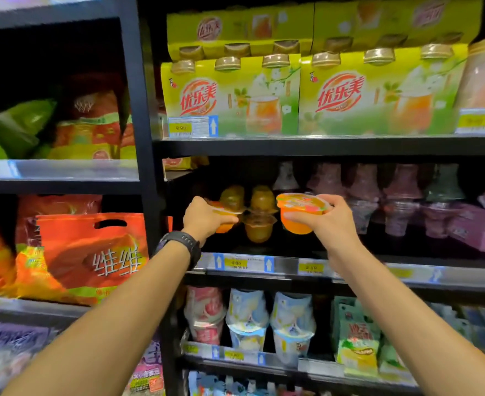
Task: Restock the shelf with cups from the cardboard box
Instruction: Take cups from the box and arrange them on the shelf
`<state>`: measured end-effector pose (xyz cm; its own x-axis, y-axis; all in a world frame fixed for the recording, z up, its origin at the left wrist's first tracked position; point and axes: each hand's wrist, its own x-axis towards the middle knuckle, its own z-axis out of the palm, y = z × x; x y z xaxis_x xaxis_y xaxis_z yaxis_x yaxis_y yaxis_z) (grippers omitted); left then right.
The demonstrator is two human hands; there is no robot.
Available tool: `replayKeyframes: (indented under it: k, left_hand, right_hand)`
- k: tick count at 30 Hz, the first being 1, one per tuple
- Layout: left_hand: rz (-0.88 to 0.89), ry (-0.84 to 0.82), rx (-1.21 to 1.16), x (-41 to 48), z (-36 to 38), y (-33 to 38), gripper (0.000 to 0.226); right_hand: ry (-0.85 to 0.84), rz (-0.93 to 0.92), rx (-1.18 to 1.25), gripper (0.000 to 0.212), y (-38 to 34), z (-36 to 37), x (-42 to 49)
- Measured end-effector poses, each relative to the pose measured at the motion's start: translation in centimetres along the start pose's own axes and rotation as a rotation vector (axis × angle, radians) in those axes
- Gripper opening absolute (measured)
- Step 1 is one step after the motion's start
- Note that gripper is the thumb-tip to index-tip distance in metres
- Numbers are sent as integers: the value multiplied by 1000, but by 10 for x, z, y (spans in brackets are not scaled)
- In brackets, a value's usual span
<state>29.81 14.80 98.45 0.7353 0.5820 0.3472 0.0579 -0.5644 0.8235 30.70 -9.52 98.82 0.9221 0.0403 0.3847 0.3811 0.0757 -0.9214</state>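
The round clear plastic cup of orange jelly with a printed foil lid [297, 221] is hanging in the air in front of the dark middle shelf [464, 277], just above its price-tag rail. The right hand [332, 221] is pinching it from its three o'clock side, with the thumb lying over the lid and the fingers curling under the bowl.

At nine o'clock from it, a second orange jelly cup [225, 214] is sitting in the left hand [201, 220], whose fingers are wrapping round it and hiding most of it. A black wristwatch [182, 242] is showing at that hand's seven o'clock.

Between the two hands, amber jelly cups stacked rim to rim [259, 224] are standing farther back on the same shelf. At three o'clock of them, purple-wrapped tapered cups [401, 201] are filling the row. At twelve o'clock, on the shelf above, yellow-green cardboard multi-packs [229, 95] are lining up. At nine o'clock, in the neighbouring bay, orange plastic bags with handles [92, 252] are leaning.
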Motion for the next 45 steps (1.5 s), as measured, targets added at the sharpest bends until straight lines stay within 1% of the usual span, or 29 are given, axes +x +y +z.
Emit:
replayKeyframes:
  k: [3, 4, 5, 7, 9, 10, 12, 13, 15, 17, 19, 21, 24, 27, 29, 30, 33, 35, 39, 42, 43, 45]
  left_hand:
    - [-134, -56, -2, 20, 14, -9, 62]
    - [-154, -67, -16, 28, 20, -14, 59]
    - [-191, -97, -32, 33, 24, -17, 63]
    - [-245, -146, -86, 50, 39, -32, 80]
    - [-259, -161, -62, 62, 50, -44, 98]
    - [-249, -166, -50, 64, 52, -46, 99]
    - [-242, -185, -16, 69, 58, -50, 85]
    - [-229, -193, 4, 70, 58, -48, 85]
    - [-212, -229, 53, 61, 55, -33, 86]
    - [-207, -249, 85, 60, 57, -30, 84]
    - [-202, -253, 128, 51, 55, -21, 87]
    - [-209, -253, 149, 50, 55, -21, 88]
    - [-197, -244, 209, 54, 54, -24, 86]
    - [-177, -268, 242, 55, 53, -22, 89]
    - [-181, -289, 261, 55, 53, -23, 88]
    - [-173, -290, 267, 55, 52, -24, 88]
    - [-168, -288, 244, 55, 51, -26, 95]
    - [-156, -287, 253, 54, 51, -26, 98]
    - [-146, -275, 293, 51, 52, -28, 88]
    - [-150, -270, 296, 51, 51, -29, 86]
    - [-148, -269, 302, 50, 50, -28, 85]
    - [-149, -266, 316, 49, 49, -27, 80]
  right_hand:
    - [-25, 39, 9, 72, 6, 5, 19]
    - [-30, 55, 13, 73, 9, 7, 25]
    - [-34, 77, 21, 74, 12, 9, 31]
    - [-42, 118, 18, 75, 17, 13, 41]
    - [-59, 145, 6, 72, 21, 17, 49]
    - [-68, 149, -3, 64, 22, 19, 53]
    - [-66, 154, 1, 42, 25, 23, 60]
    - [-55, 154, 20, 43, 26, 25, 64]
    - [-38, 153, 52, 64, 29, 30, 72]
    - [-29, 146, 16, 77, 33, 35, 81]
    - [-46, 143, -90, 81, 34, 39, 87]
    - [-86, 107, -272, 87, 29, 41, 95]
    - [-162, -44, -666, 81, 9, 46, 105]
    - [-222, -108, -1026, 92, -8, 57, 115]
    - [-320, -176, -1216, 91, -14, 64, 122]
    - [-382, -181, -1282, 91, -18, 68, 124]
    - [-534, -134, -1396, 101, -27, 78, 130]
    - [-580, -94, -1415, 101, -27, 85, 130]
    - [-569, -32, -1349, 81, -5, 92, 126]
    - [-483, -52, -1156, 82, 15, 86, 120]
    - [-463, -20, -1060, 78, 19, 84, 117]
    - [-487, 110, -901, 65, 29, 82, 112]
